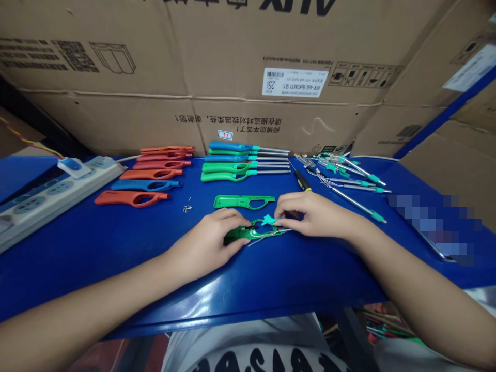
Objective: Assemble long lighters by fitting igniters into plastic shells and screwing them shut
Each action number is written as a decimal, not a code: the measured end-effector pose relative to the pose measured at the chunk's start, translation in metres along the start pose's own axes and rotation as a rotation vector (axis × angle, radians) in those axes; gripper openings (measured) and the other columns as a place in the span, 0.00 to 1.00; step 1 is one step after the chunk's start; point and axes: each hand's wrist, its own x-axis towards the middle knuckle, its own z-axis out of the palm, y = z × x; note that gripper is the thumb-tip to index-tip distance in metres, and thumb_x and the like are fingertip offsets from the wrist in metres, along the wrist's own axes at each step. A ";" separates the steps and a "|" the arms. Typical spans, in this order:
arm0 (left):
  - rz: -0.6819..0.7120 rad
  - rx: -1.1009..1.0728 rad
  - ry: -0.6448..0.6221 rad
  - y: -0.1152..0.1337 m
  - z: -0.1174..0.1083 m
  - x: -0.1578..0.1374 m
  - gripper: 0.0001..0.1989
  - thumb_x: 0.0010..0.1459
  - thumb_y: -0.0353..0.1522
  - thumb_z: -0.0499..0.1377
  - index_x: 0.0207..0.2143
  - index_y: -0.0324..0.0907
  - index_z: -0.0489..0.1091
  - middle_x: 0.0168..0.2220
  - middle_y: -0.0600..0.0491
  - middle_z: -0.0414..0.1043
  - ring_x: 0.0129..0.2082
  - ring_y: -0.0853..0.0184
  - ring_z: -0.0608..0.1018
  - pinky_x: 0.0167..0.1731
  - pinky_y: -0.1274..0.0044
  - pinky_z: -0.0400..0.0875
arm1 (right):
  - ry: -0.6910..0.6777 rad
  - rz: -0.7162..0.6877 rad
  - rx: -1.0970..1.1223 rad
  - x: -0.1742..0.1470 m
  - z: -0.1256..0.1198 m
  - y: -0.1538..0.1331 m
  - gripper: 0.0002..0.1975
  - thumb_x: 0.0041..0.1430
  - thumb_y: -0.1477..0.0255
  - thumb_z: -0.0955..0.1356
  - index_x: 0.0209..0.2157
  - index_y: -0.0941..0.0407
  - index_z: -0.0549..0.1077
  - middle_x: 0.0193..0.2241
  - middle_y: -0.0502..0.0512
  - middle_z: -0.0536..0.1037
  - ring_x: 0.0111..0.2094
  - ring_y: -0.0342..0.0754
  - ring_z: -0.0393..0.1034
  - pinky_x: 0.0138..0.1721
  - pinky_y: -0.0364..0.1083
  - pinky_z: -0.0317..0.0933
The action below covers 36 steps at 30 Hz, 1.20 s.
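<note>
My left hand (213, 237) is closed around the rear of a green half casing of a long-nosed gas lighter (253, 235), low over the blue table. At the casing's front end, my right hand (310, 213) pinches a lighter nozzle assembly. Its teal plastic part (270, 221) sticks up over the handle opening, and a thin metal tube shows below my right fingers. Thin wires run along the casing; my fingers hide some of the inside. Just beyond my hands lies a matching green half casing (222, 201), its hollow side up.
Orange, red and blue casings (132, 198) lie at left, near small screws (187, 208) and a power strip (58, 188). Lighters with metal nozzles (225, 176) lie behind. At right are a screwdriver (303, 181), loose nozzle assemblies (358, 204) and a blurred-out flat object (434, 227). Cardboard (155, 77) walls the back.
</note>
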 end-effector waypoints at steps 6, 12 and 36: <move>-0.047 -0.016 -0.014 0.001 -0.001 0.001 0.10 0.62 0.29 0.64 0.46 0.39 0.77 0.44 0.49 0.78 0.47 0.61 0.80 0.50 0.69 0.75 | -0.018 -0.063 0.019 0.004 0.017 -0.005 0.06 0.68 0.72 0.67 0.37 0.56 0.77 0.37 0.54 0.78 0.37 0.46 0.72 0.39 0.44 0.63; -0.106 -0.066 -0.026 0.002 -0.002 0.001 0.10 0.60 0.28 0.65 0.45 0.41 0.77 0.43 0.51 0.78 0.44 0.63 0.80 0.47 0.70 0.74 | 0.030 -0.084 0.070 0.006 0.025 0.000 0.06 0.68 0.71 0.67 0.36 0.57 0.76 0.36 0.54 0.76 0.37 0.45 0.71 0.39 0.44 0.63; -0.095 -0.046 -0.014 0.004 -0.002 0.001 0.10 0.59 0.27 0.65 0.44 0.40 0.77 0.41 0.51 0.76 0.41 0.63 0.79 0.44 0.70 0.75 | -0.061 -0.229 -0.467 0.004 0.026 -0.021 0.13 0.70 0.75 0.61 0.39 0.59 0.77 0.36 0.55 0.75 0.29 0.45 0.66 0.28 0.46 0.52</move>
